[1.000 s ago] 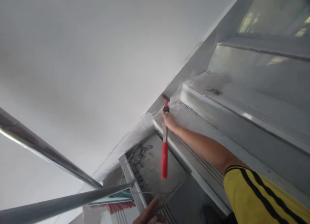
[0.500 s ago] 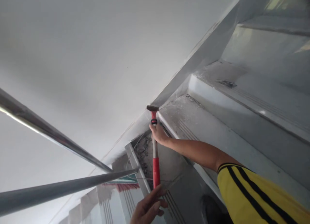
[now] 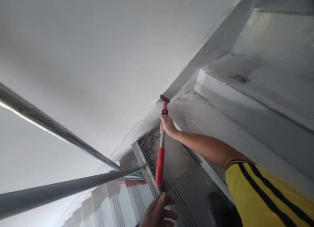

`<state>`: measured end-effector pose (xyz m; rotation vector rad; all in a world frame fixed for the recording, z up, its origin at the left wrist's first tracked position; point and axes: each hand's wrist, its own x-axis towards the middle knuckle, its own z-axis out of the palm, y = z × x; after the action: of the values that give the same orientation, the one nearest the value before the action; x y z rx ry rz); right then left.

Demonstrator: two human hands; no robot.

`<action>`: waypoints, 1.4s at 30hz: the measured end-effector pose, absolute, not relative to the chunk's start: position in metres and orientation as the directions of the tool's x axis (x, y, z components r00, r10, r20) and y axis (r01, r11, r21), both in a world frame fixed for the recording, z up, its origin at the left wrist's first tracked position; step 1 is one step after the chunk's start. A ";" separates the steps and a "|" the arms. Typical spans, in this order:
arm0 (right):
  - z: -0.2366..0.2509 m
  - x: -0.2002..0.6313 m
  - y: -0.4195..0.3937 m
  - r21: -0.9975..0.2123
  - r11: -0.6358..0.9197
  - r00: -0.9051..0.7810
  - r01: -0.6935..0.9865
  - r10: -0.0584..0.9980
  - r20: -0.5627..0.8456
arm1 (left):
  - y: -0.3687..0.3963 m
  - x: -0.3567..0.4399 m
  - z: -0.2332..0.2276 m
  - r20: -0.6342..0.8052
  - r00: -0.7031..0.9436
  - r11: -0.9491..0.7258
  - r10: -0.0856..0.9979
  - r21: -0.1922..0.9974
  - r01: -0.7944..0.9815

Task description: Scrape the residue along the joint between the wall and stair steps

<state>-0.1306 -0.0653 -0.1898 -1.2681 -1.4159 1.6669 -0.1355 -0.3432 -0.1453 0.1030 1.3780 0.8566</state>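
Stair tread (image 3: 196, 114) dusty, residue thick along wall skirting (image 3: 147, 122) at 12 o'clock of scraper. Best kept: blade flat to surface, short firm pushes, steady pressure into corner, judged from debris spread. Right arm stretched long toward 11 o'clock, right hand (image 3: 168, 124) clenched round shaft of red-handled scraper (image 3: 160, 155), blade end up at skirting joint, red grip hanging toward 6. Left hand (image 3: 159, 214) low at 6 o'clock, fingers loose, holding nothing, just below grip end.

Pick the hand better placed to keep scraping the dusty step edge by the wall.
Right. The right hand already grips the red-handled scraper, blade at the wall corner; the left hand is low, empty and away from it.
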 end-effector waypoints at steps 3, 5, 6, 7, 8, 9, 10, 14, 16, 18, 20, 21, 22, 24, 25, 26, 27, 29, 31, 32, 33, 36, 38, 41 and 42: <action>-0.188 -0.128 -0.068 -0.966 -0.211 -0.363 0.151 0.897 -0.253 | -0.341 -0.129 -0.150 -0.816 -0.054 0.661 0.576 0.503 -0.557; -0.187 -0.126 -0.072 -0.965 -0.179 -0.422 0.191 0.873 -0.245 | -0.341 -0.124 -0.154 -0.819 0.021 0.679 0.573 0.459 -0.573; -0.186 -0.125 -0.073 -0.964 -0.177 -0.442 0.197 0.862 -0.248 | -0.341 -0.122 -0.156 -0.815 0.066 0.692 0.576 0.443 -0.570; -0.184 -0.125 -0.073 -0.964 -0.186 -0.450 0.191 0.856 -0.254 | -0.340 -0.122 -0.156 -0.805 0.088 0.692 0.587 0.442 -0.571; -0.182 -0.125 -0.072 -0.963 -0.204 -0.448 0.175 0.855 -0.262 | -0.339 -0.122 -0.156 -0.791 0.077 0.673 0.606 0.459 -0.580; -0.181 -0.126 -0.070 -0.962 -0.226 -0.429 0.150 0.862 -0.270 | -0.338 -0.124 -0.155 -0.780 0.040 0.640 0.625 0.483 -0.597; -0.179 -0.127 -0.068 -0.961 -0.248 -0.399 0.118 0.875 -0.275 | -0.336 -0.127 -0.154 -0.768 -0.020 0.600 0.640 0.516 -0.611; -0.180 -0.139 -0.069 -0.948 -0.313 -0.354 0.053 0.882 -0.311 | -0.332 -0.138 -0.152 -0.712 -0.220 0.501 0.667 0.647 -0.575; -0.185 -0.141 -0.076 -0.936 -0.344 -0.423 0.076 0.839 -0.343 | -0.333 -0.135 -0.156 -0.704 -0.220 0.553 0.675 0.680 -0.481; -0.190 -0.140 -0.083 -0.931 -0.356 -0.483 0.086 0.802 -0.351 | -0.336 -0.129 -0.162 -0.687 -0.233 0.585 0.688 0.716 -0.381; -0.194 -0.137 -0.087 -0.929 -0.361 -0.509 0.078 0.787 -0.348 | -0.339 -0.125 -0.169 -0.634 -0.299 0.561 0.713 0.772 -0.299; -0.195 -0.136 -0.087 -0.927 -0.369 -0.511 0.071 0.784 -0.352 | -0.341 -0.125 -0.173 -0.600 -0.340 0.541 0.724 0.800 -0.260; -0.196 -0.136 -0.088 -0.922 -0.383 -0.509 0.060 0.783 -0.358 | -0.342 -0.127 -0.176 -0.564 -0.379 0.522 0.734 0.825 -0.217; -0.196 -0.139 -0.088 -0.909 -0.415 -0.494 0.036 0.784 -0.377 | -0.346 -0.136 -0.180 -0.506 -0.441 0.499 0.741 0.855 -0.141; -0.195 -0.143 -0.089 -0.905 -0.425 -0.479 0.023 0.790 -0.383 | -0.348 -0.141 -0.181 -0.481 -0.471 0.494 0.740 0.863 -0.105; -0.194 -0.146 -0.090 -0.902 -0.432 -0.463 0.010 0.797 -0.387 | -0.350 -0.146 -0.181 -0.457 -0.498 0.489 0.737 0.869 -0.072; -0.193 -0.149 -0.092 -0.898 -0.439 -0.449 -0.003 0.803 -0.391 | -0.351 -0.151 -0.181 -0.436 -0.519 0.485 0.735 0.873 -0.047; -0.190 -0.153 -0.096 -0.888 -0.460 -0.441 -0.028 0.803 -0.402 | -0.350 -0.157 -0.178 -0.421 -0.536 0.485 0.732 0.874 -0.024; -0.185 -0.150 -0.099 -0.873 -0.484 -0.460 -0.064 0.790 -0.405 | -0.347 -0.157 -0.174 -0.450 -0.505 0.500 0.736 0.865 -0.043; -0.182 -0.145 -0.099 -0.865 -0.493 -0.466 -0.086 0.788 -0.403 | -0.344 -0.154 -0.172 -0.470 -0.483 0.507 0.738 0.860 -0.063; -0.178 -0.139 -0.097 -0.859 -0.499 -0.464 -0.111 0.791 -0.400 | -0.341 -0.151 -0.169 -0.493 -0.461 0.514 0.738 0.853 -0.090; -0.166 -0.113 -0.077 -0.843 -0.509 -0.412 -0.175 0.815 -0.407 | -0.335 -0.137 -0.164 -0.559 -0.391 0.530 0.731 0.826 -0.190; -0.159 -0.092 -0.050 -0.829 -0.517 -0.327 -0.212 0.837 -0.438 | -0.332 -0.130 -0.163 -0.579 -0.300 0.525 0.758 0.815 -0.245; -0.154 -0.065 0.001 -0.828 -0.492 -0.143 -0.271 0.871 -0.471 | -0.327 -0.125 -0.168 -0.560 -0.161 0.516 0.813 0.820 -0.247; -0.156 -0.058 0.014 -0.836 -0.474 -0.097 -0.278 0.879 -0.466 | -0.326 -0.125 -0.170 -0.556 -0.131 0.521 0.820 0.822 -0.229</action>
<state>-0.0580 0.0144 -0.1557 -1.3044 -0.7218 1.7062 -0.1247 -0.3258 -0.1702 0.5508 1.4267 0.9841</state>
